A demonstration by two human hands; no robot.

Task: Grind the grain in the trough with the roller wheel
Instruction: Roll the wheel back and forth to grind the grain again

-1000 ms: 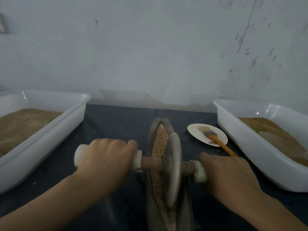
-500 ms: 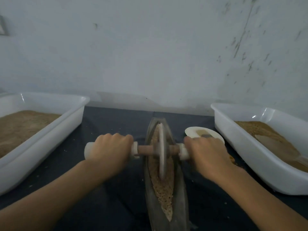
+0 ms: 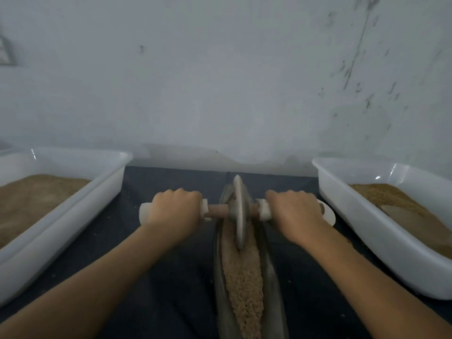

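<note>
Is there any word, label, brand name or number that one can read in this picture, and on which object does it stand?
None can be read.
The roller wheel, the trough, the two white tubs and the wall show no print.
The framed thing at the left edge is cut off and too blurred to tell.

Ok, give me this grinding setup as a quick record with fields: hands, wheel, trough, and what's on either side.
left hand: left hand grips the white handle left of the wheel
right hand: right hand grips the handle on the right
wheel: roller wheel stands upright at the trough's far end
trough: trough holds coarse grain
left side: white tub of brown meal
right side: second white tub, a white plate partly hidden
</note>
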